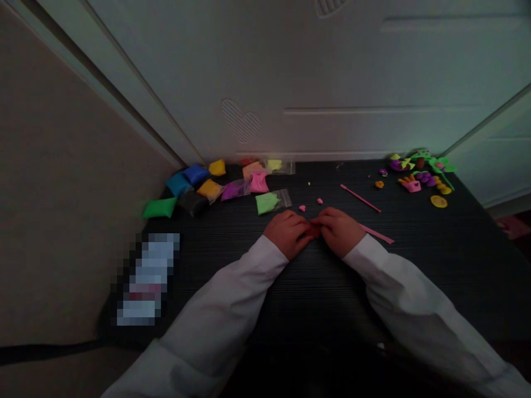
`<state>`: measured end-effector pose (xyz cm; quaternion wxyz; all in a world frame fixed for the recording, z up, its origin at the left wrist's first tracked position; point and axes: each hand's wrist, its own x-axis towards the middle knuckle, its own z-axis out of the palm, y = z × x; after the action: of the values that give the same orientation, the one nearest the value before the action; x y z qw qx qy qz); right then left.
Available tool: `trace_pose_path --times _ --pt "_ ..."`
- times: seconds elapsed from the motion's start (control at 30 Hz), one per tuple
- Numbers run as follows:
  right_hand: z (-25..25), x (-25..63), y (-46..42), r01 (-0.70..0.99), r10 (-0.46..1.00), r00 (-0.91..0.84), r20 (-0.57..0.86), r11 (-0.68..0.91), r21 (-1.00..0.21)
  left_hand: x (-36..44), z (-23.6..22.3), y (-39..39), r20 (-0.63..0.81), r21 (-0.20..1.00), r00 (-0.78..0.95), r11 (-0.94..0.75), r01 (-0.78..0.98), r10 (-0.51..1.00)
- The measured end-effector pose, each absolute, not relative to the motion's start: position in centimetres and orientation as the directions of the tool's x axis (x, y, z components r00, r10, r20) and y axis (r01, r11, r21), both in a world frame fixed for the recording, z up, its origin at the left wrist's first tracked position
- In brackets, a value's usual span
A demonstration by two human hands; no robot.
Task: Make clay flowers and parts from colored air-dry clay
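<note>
Fingers [304, 228] of both hands [286, 233] [341, 232], bent close, pinch one red lump [314, 230] near two pink bits [302, 208] [319, 201].

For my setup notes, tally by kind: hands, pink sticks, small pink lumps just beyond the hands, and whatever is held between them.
Hands: left hand, right hand: 2
Pink sticks: 2
Small pink lumps: 2
Red piece between the fingers, partly hidden: 1
Total: 7
</note>
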<state>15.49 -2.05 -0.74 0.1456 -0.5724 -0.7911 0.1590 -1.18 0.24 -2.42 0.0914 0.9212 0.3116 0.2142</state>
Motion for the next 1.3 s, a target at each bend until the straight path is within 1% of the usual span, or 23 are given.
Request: trace_pose_path --times 0.1,0.27,0.43,0.5,0.57,0.77,0.9,1.1,1.2,1.3 --pt "-0.7 15.5 -2.0 0.849 0.952 -0.303 0.048 0.293 -0.44 -1.2 -2.5 0.2 0.344 0.298 0.717 -0.795 0.529 0.606" --pt "-0.5 15.6 -2.0 0.852 0.945 -0.324 0.038 0.309 -0.423 -1.2 -2.5 0.2 0.358 0.296 0.715 -0.799 0.523 0.601" --pt "-0.1 15.4 -2.4 0.881 0.94 -0.342 0.022 0.329 -0.34 -1.1 -2.5 0.2 0.357 0.295 0.712 -0.796 0.528 0.605" --pt "0.0 15.2 -2.5 0.898 0.944 -0.329 0.035 0.324 -0.297 -1.1 -2.5 0.2 0.361 0.295 0.707 -0.794 0.532 0.608" --pt "0.1 15.2 -2.6 0.908 0.95 -0.309 0.053 0.311 -0.28 -1.1 -2.5 0.2 0.362 0.296 0.707 -0.794 0.531 0.608" --pt "-0.1 15.7 -2.3 0.917 0.972 -0.22 0.084 0.236 -0.322 -1.0 -2.6 0.2 0.337 0.296 0.711 -0.787 0.542 0.617" --pt "-0.2 15.7 -2.2 0.922 0.969 -0.236 0.074 0.248 -0.298 -1.1 -2.7 0.2 0.348 0.285 0.714 -0.794 0.537 0.608" --pt "-0.1 15.5 -2.2 0.914 0.963 -0.263 0.065 0.27 -0.302 -1.1 -2.9 0.2 0.353 0.268 0.718 -0.8 0.537 0.6" --pt "0.2 15.3 -2.4 0.927 0.958 -0.283 0.049 0.286 -0.241 -1.1 -2.8 0.1 0.35 0.271 0.713 -0.795 0.543 0.607" --pt "0.9 14.6 -2.9 0.946 0.954 -0.298 0.009 0.297 -0.13 -1.1 -2.8 0.1 0.345 0.272 0.711 -0.79 0.549 0.613"
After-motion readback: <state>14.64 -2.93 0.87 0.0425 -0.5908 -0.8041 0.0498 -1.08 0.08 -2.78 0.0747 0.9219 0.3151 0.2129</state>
